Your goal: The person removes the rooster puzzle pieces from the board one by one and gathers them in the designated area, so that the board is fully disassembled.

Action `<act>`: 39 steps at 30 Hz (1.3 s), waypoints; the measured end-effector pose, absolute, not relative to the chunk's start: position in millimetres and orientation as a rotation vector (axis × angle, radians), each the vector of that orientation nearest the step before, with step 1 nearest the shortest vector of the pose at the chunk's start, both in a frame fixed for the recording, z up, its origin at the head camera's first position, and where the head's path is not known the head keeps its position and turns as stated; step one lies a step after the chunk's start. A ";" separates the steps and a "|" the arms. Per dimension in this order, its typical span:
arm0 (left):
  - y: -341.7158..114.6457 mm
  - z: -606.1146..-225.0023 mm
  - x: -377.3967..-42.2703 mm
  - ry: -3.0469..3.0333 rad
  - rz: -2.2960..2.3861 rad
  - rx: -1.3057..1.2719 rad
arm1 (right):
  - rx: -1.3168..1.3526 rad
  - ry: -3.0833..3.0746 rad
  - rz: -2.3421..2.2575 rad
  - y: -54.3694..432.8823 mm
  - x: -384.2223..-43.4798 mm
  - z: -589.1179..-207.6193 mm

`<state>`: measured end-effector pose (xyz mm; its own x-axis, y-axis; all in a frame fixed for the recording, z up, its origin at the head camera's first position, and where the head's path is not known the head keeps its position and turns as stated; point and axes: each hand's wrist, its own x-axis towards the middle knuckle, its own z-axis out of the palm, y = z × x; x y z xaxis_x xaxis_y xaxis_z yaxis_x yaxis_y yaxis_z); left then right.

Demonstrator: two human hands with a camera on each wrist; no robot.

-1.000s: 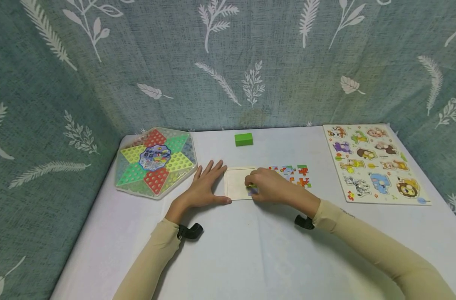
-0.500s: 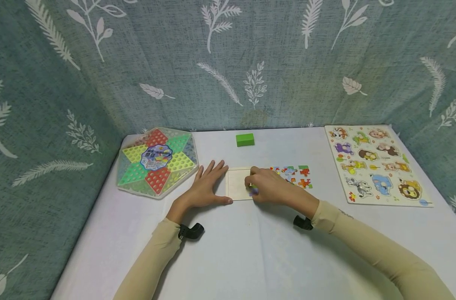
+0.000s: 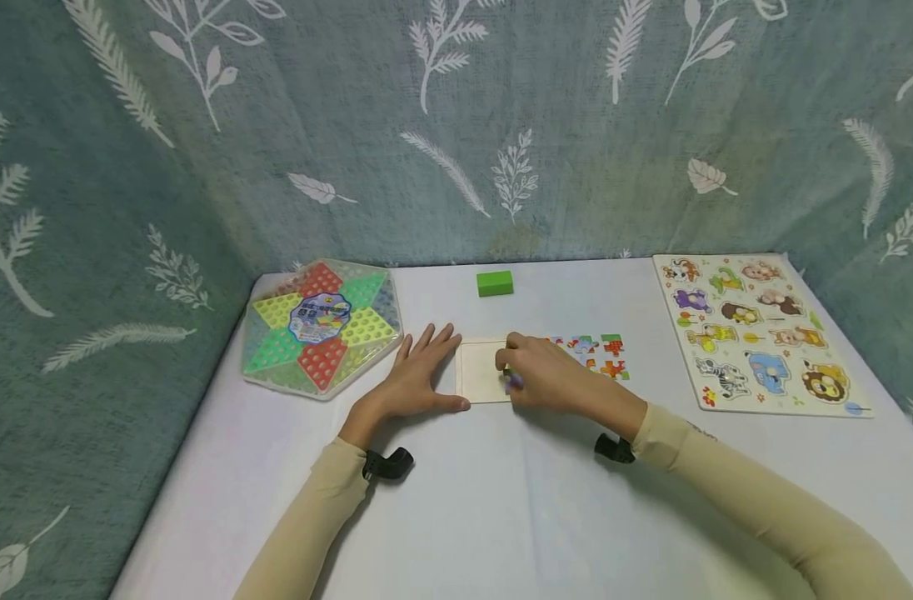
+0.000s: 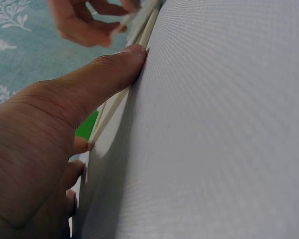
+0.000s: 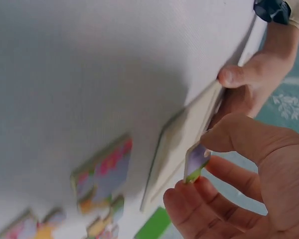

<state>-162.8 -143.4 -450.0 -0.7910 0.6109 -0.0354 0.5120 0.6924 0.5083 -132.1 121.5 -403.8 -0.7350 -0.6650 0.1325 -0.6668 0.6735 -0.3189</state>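
Observation:
My left hand (image 3: 407, 383) is spread at the left end of a shallow, pale wooden puzzle tray (image 3: 481, 375). In the left wrist view its thumb (image 4: 114, 69) lies straight against the tray's edge, with the other fingers at the far side. Over the tray's right part, my right hand (image 3: 554, 375) pinches a small jigsaw piece (image 5: 198, 158) between thumb and fingertips. That piece is purple with a green corner, and in the right wrist view it is held tilted above the bare tray floor. The right hand hides the tray's right end in the head view.
Several loose jigsaw pieces (image 3: 612, 358) lie right of the tray, partly behind the right hand. A green block (image 3: 495, 283) sits farther back. A hexagonal star-patterned game box (image 3: 319, 329) is at left, and an animal puzzle board (image 3: 760, 358) at right.
The head view has shifted slightly. Both hands keep nearly the same places at the tray. In the right fingers the jigsaw piece has turned a little, so less of its face shows.

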 end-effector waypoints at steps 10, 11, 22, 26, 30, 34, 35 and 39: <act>-140.6 -448.3 -161.9 2.700 0.730 0.896 | 1.063 -2.915 0.522 158.7 -124.9 -382.2; -140.2 -447.8 -161.8 2.700 0.730 0.895 | 1.063 -2.916 0.520 163.4 -124.1 -381.0; -138.6 -448.9 -162.7 2.704 0.710 0.886 | 0.974 -2.911 0.479 200.3 -113.0 -371.9; -138.7 -449.0 -163.0 2.703 0.718 0.891 | 0.932 -2.918 0.491 212.8 -107.5 -372.0; -139.3 -447.6 -163.1 2.703 0.716 0.887 | 0.905 -2.903 0.517 225.2 -102.4 -373.6; -140.1 -445.9 -163.0 2.700 0.715 0.882 | 0.894 -2.893 0.516 235.3 -98.1 -377.0; -140.3 -446.1 -163.1 2.700 0.715 0.886 | 0.891 -2.896 0.518 237.4 -97.1 -378.1; -140.7 -445.7 -162.8 2.694 0.714 0.888 | 0.858 -2.920 0.538 244.4 -92.6 -382.5</act>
